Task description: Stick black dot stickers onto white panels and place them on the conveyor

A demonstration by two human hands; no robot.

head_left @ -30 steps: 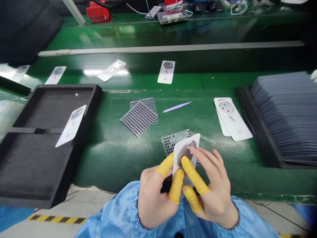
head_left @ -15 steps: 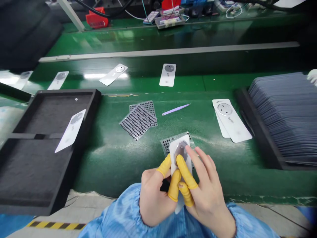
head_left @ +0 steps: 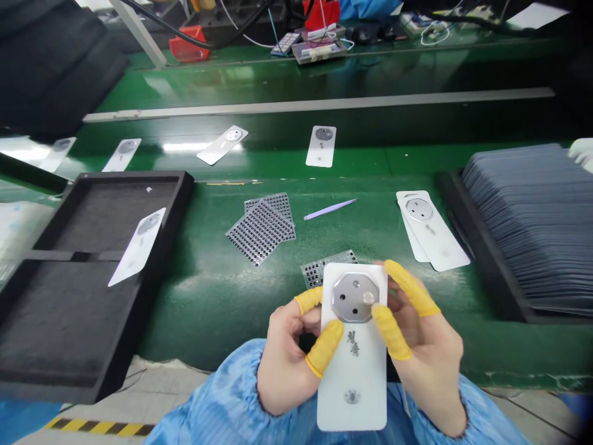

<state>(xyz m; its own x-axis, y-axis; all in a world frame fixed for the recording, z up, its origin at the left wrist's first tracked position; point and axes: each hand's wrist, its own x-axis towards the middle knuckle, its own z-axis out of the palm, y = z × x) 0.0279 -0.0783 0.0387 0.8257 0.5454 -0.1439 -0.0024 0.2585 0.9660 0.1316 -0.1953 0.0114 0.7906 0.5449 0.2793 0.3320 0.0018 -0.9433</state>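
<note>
My left hand [head_left: 294, 355] grips the left edge of a white phone back cover [head_left: 353, 371], its thumb flat on the front. My right hand [head_left: 428, 352] closes on the cover's upper right edge, thumb beside the round silver camera plate [head_left: 355, 298]. The cover faces me, with dark lettering below the plate. Yellow finger cots sit on several of my fingers. Partly hidden behind the cover lies a sheet of black dots [head_left: 317, 270]. Other dotted sheets [head_left: 260, 233] overlap farther left. Purple tweezers [head_left: 330, 210] rest to their right.
Two more covers [head_left: 435, 238] overlap on the right, beside a black tray holding a stack of dark sheets [head_left: 519, 228]. At left, one cover [head_left: 138, 247] leans across the rim of a black tray [head_left: 171, 228]. Several covers lie along the green strip [head_left: 361, 154] behind.
The cover in my hands has turned from tilted to facing me squarely. My right hand has moved from across its front to its right edge, and the camera view has shifted slightly.
</note>
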